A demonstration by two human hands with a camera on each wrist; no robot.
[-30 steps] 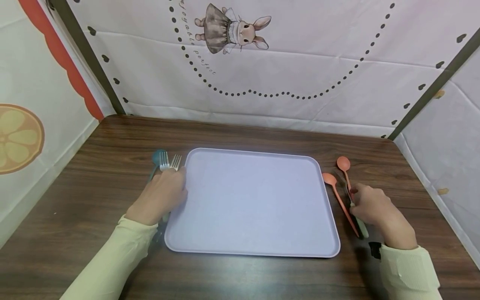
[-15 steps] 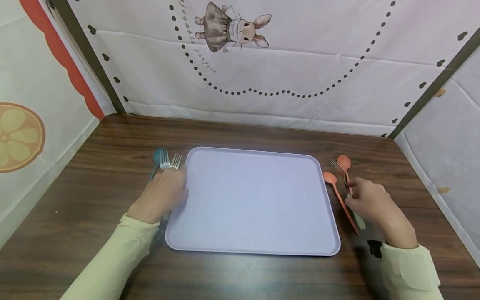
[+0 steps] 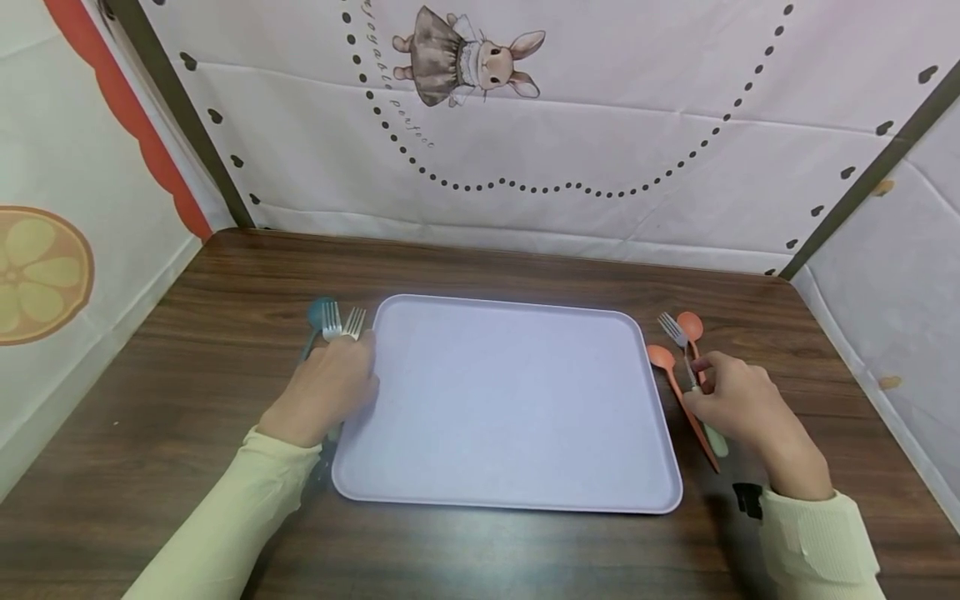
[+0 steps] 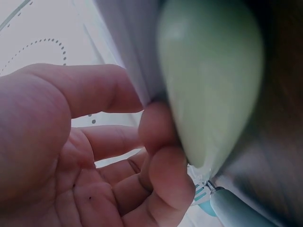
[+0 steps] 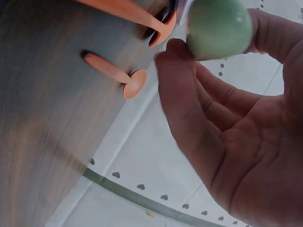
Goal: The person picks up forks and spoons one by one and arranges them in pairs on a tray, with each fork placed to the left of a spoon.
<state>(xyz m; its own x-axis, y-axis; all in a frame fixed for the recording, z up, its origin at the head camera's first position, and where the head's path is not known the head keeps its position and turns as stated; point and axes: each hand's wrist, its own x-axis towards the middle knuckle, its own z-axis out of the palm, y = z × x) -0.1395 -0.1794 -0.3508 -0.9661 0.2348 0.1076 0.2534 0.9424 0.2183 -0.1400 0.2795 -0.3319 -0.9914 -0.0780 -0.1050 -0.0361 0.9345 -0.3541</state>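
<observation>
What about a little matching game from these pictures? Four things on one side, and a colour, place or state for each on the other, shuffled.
Column one
1. Tray
2. Fork right of the tray
3. Printed rabbit
4. Spoons right of the tray

Column two
A. Orange
B. On the white sheet behind the table
C. Pale lilac
D. Held in the right hand

Right pairs: 1-C, 2-D, 3-B, 4-A
</observation>
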